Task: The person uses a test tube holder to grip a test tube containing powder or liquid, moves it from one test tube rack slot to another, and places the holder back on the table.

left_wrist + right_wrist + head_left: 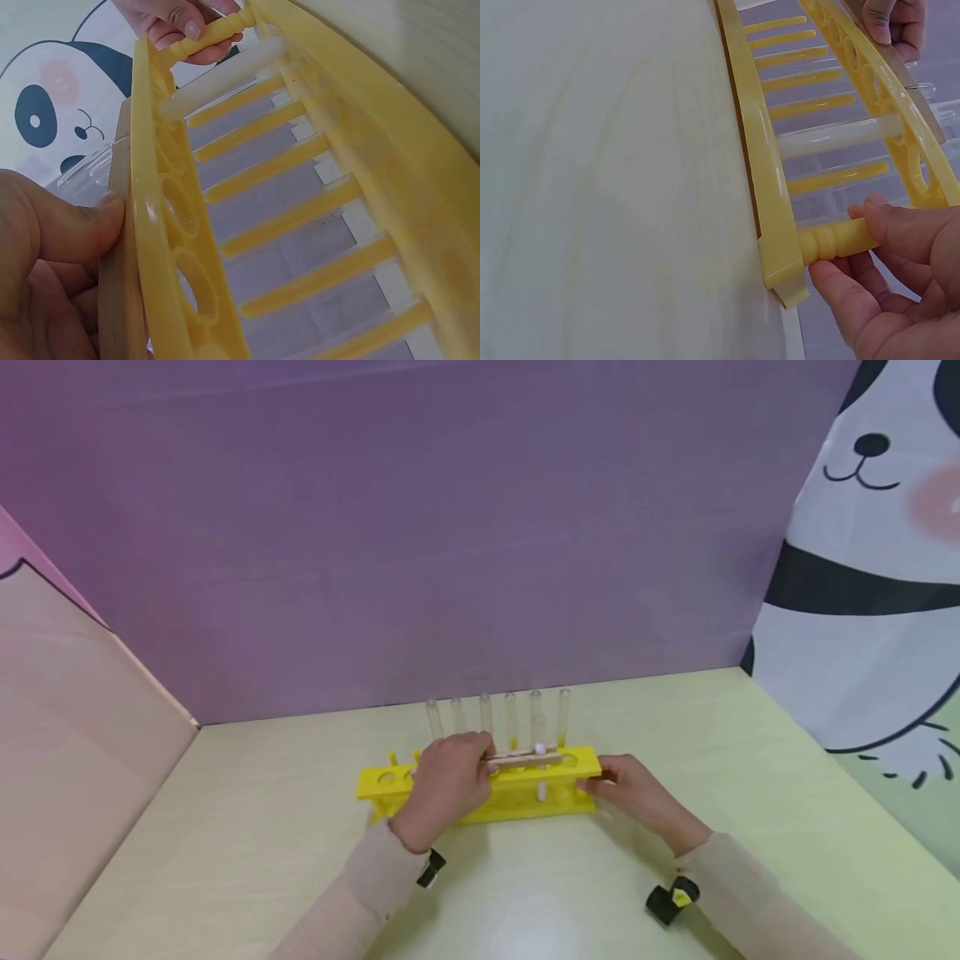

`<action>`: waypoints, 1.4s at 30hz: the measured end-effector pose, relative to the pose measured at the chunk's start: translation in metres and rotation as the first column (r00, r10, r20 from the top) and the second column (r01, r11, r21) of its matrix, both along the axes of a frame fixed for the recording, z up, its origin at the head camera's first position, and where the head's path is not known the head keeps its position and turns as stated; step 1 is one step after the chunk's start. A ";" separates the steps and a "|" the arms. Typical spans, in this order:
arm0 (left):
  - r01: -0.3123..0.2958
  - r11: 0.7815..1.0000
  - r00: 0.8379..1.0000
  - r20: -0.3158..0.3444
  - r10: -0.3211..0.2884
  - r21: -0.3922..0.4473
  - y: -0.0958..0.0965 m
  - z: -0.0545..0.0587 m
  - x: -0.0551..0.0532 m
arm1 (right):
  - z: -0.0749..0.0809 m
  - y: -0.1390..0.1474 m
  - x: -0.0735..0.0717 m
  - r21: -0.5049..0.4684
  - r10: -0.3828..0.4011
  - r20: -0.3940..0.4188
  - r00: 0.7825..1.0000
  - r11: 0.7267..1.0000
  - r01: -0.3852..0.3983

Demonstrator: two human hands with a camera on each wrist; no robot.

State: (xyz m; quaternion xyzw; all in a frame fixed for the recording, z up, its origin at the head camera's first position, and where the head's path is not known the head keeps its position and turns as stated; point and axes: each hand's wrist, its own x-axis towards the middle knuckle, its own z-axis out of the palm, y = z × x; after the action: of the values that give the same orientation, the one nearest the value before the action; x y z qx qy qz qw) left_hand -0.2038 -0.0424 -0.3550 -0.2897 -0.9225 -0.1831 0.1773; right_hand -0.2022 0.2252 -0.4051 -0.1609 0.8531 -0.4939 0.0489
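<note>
A yellow test tube rack (367, 785) stands on the table, its top row of holes facing up. My left hand (450, 781) holds a wooden test tube clamp (521, 761), which lies along the top of the rack. Near the right end, a test tube with white contents (832, 139) stands in a hole, and the clamp's far end is right at its top. My right hand (633, 789) grips the rack's right end post (836, 238) between thumb and fingers. Several clear tubes (512, 718) stand upside down on pegs along the back.
The pale wooden table (277, 843) runs back to a purple wall panel (450, 543). A panel with a panda drawing (847, 677) borders the right side, and a light panel (82, 727) the left. Black wrist cameras (663, 903) hang below the sleeves.
</note>
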 end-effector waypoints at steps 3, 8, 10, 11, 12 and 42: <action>0.012 1.000 1.000 0.004 -0.012 0.009 -0.002 0.001 -0.004 | 0.000 -0.001 -0.003 -0.008 -0.002 -0.005 1.000 1.000 0.002; 0.031 0.999 0.999 0.010 -0.031 0.019 -0.005 0.002 -0.010 | 0.000 -0.004 -0.006 -0.011 -0.013 -0.008 1.000 1.000 0.013; 0.036 0.999 0.999 0.010 -0.037 0.019 -0.007 0.003 -0.013 | 0.000 -0.005 -0.008 -0.014 -0.017 -0.006 1.000 1.000 0.016; 0.039 0.999 0.999 0.010 -0.039 0.017 -0.007 0.003 -0.014 | 0.000 -0.006 -0.008 -0.015 -0.018 -0.005 1.000 1.000 0.018; 0.041 0.999 0.999 0.010 -0.042 0.016 -0.008 0.004 -0.015 | 0.001 -0.007 -0.009 -0.016 -0.019 -0.005 1.000 1.000 0.019; 0.014 0.999 0.999 -0.037 -0.013 0.031 -0.012 0.037 -0.012 | 0.003 -0.010 -0.011 -0.012 -0.023 0.018 1.000 1.000 0.023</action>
State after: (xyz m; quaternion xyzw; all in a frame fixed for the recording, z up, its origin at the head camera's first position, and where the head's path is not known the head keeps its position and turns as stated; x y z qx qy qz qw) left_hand -0.2162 -0.0548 -0.3176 -0.2966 -0.9141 -0.1935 0.1974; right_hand -0.2131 0.2153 -0.4018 -0.1470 0.8514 -0.5011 0.0498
